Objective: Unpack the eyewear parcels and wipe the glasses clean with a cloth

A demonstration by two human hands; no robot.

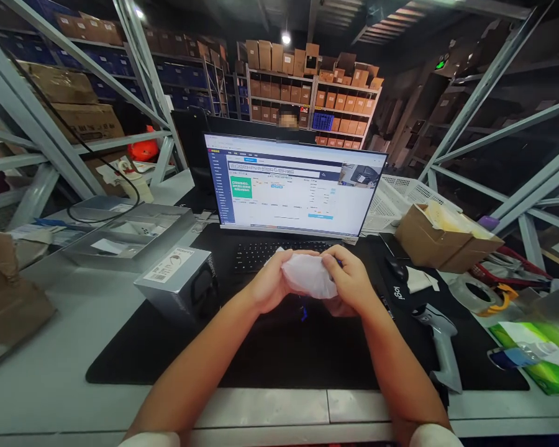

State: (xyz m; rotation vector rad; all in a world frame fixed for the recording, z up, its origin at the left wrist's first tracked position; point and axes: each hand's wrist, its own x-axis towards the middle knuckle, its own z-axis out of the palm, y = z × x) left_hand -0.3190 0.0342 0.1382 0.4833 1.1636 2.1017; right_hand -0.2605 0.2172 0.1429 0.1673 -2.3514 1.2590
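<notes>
Both hands meet above the black desk mat [177, 354], in front of the keyboard [265, 253]. My left hand [270, 282] and my right hand [351, 279] are both closed on a small crumpled white plastic bag [309, 275]. What is inside the bag is hidden. A small blue thing shows just below the hands. Behind the keyboard the monitor [293, 186] shows a software page.
A grey box with a label [177, 279] stands left of the hands, a metal tray [130, 236] behind it. On the right lie a mouse [395, 268], a handheld scanner [440, 341], a tape roll [477, 295], an open cardboard box [440, 239] and green packets [540, 354]. Shelves of cartons fill the background.
</notes>
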